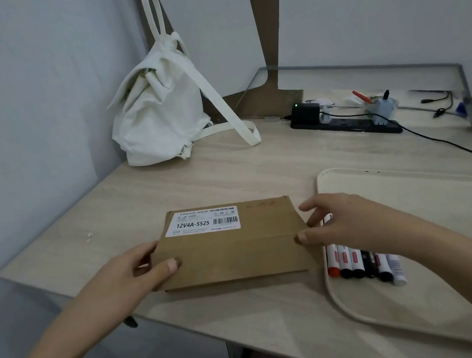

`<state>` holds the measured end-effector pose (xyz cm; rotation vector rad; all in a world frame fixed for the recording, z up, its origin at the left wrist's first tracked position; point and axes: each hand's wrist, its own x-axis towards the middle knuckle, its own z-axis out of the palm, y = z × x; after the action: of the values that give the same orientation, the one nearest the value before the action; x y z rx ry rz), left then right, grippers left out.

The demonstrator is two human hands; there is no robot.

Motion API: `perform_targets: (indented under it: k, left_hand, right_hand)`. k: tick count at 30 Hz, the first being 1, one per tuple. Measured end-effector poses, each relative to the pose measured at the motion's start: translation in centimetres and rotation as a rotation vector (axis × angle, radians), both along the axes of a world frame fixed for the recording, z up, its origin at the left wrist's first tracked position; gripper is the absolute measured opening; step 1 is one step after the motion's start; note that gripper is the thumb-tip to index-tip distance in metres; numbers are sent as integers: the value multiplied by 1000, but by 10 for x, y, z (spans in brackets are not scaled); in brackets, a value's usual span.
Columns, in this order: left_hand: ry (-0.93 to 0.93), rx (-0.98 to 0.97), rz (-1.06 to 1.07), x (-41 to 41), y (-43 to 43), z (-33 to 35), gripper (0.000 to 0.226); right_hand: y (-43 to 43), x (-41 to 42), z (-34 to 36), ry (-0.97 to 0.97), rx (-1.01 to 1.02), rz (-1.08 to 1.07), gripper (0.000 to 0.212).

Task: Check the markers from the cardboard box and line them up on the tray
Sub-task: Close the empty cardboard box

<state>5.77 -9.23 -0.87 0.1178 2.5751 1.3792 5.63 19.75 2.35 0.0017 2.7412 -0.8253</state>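
Note:
A flat brown cardboard box [230,243] with a white barcode label lies shut in the middle of the table. My left hand [126,277] grips its left end, thumb on the lid. My right hand [352,221] holds its right end, thumb on the lid's front corner and fingers spread over the side. To the right, a cream tray [459,234] carries several markers [364,263] lying side by side at its left end, one with a red cap, the others black, one white. My right hand and wrist hide the markers' upper halves.
A white cloth backpack [160,113] stands at the back left against the wall. A black power strip [345,125] with a charger and cables runs along the back right, below a glass shelf [367,70]. The table's front edge runs diagonally close to the box.

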Motion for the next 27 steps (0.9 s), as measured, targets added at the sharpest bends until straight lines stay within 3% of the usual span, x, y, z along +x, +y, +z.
perform_targets:
  k: [2, 5, 7, 15, 21, 27]
  left_hand:
    - [-14, -75, 30, 1, 3, 4, 52]
    - [36, -231, 111, 2, 15, 4, 38]
    - [102, -355, 222, 0, 22, 2, 46]
    - [162, -525, 333, 12, 27, 6, 51]
    - [164, -488, 338, 16, 25, 9, 37]
    - [102, -295, 313, 28, 19, 3, 21]
  right_hand:
    - [-1, -3, -1, 16, -48, -40, 50]
    - [-3, -3, -3, 1, -111, -81, 46]
    - [-4, -3, -5, -12, -94, -86, 51]
    - [-7, 4, -17, 71, -134, -155, 51]
    - [-10, 6, -14, 88, -161, -161, 40]
    - [-15, 10, -18, 121, -61, -138, 33]
